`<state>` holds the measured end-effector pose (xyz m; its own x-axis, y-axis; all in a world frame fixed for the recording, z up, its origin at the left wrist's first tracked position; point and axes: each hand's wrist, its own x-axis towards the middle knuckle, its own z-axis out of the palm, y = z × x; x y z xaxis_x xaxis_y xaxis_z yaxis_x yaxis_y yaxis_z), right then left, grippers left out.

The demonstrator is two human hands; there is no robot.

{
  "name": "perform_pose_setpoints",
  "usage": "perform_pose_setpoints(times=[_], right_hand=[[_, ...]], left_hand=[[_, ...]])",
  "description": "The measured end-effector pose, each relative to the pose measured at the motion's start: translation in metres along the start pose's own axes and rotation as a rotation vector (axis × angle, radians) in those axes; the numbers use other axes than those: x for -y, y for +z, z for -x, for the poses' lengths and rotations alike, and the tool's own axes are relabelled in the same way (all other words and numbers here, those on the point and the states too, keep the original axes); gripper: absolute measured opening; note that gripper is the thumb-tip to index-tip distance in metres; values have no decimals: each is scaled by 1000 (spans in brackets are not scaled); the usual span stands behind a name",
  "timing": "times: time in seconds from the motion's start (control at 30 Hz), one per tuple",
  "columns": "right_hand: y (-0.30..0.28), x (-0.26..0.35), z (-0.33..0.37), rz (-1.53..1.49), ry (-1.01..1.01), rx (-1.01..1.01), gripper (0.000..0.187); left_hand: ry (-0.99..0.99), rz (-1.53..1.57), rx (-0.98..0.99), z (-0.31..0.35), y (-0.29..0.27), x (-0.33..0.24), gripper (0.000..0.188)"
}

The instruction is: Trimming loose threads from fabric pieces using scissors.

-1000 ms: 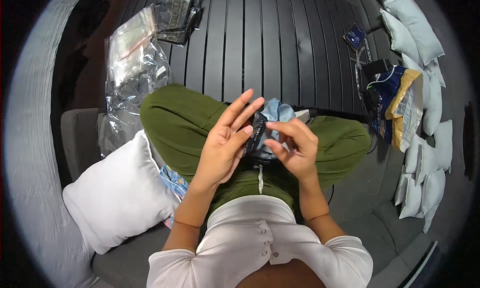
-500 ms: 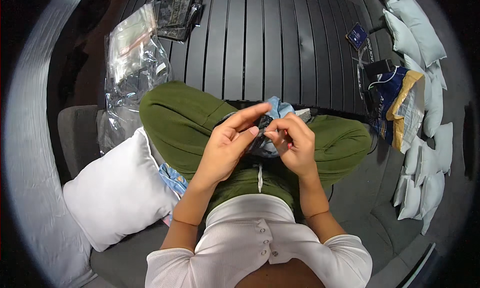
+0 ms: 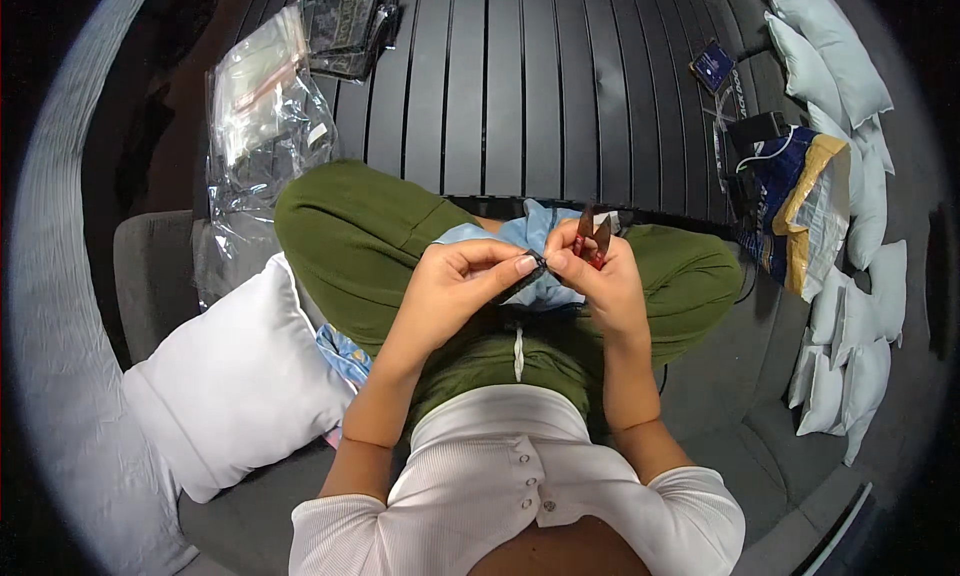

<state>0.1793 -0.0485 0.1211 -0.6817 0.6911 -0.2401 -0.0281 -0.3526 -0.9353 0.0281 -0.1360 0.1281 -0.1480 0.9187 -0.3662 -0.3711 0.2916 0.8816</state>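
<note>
Two hands meet over the lap of a person seated cross-legged in green trousers (image 3: pixel 360 246), and between them is a small dark strip (image 3: pixel 522 276). The left hand (image 3: pixel 455 286) has its fingers (image 3: pixel 520 264) pinched shut on one end of the strip, thumb beneath, which holds it taut and level. The right hand (image 3: pixel 600 281) closes thumb and forefinger on the other end, while its remaining fingers are curled around a pair of small red-handled snips (image 3: pixel 592 238) — blades pointing up and away from the strip, parked in the palm so the fingertips stay free for the fine work. Under both hands lies a light blue cloth (image 3: pixel 535 238) draped on the lap, likely where the strip belongs, though how it is attached cannot be told.

Ahead of the knees runs a dark slatted worktop (image 3: pixel 520 86). Clear plastic bags (image 3: pixel 262 106) are heaped at its left edge, within the left arm's reach, and more dark packets (image 3: pixel 350 21) lie toward its far left corner. At its right edge sit a small blue card (image 3: pixel 713 68), a black device with a white cable (image 3: pixel 758 136) and a blue-and-yellow bag (image 3: pixel 800 201). A white cushion (image 3: pixel 235 386) rests on the grey seat (image 3: pixel 150 276) beside the left thigh, and pale blue pillows (image 3: pixel 835 66) line the far right.
</note>
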Motion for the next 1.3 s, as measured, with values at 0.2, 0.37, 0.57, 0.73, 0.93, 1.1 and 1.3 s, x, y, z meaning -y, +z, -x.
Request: perform_pose_setpoints(times=[0.2,0.37,0.57,0.73,0.93,1.1,1.3], right_hand=[[-2,2,0,-37,59,2,14],[-2,2,0,-41,48,5,14],[-4,1,1,-43,33,12,14],[-9,-2,4,0,-68,-45,28],[-20,-8,10,338,-128,-12,54],[-16,-6,18,619,-138,89,45],[-15,0,18,603,-125,73,42]], left_hand=[[-36,89,29,-3,-1,2,13],[-55,110,59,-4,0,1,13],[-121,154,116,-4,1,-1,13],[-101,145,87,-5,2,-3,12],[-26,52,135,-9,-3,5,13],[46,102,121,-9,-2,6,11],[59,239,110,-5,-4,6,14]])
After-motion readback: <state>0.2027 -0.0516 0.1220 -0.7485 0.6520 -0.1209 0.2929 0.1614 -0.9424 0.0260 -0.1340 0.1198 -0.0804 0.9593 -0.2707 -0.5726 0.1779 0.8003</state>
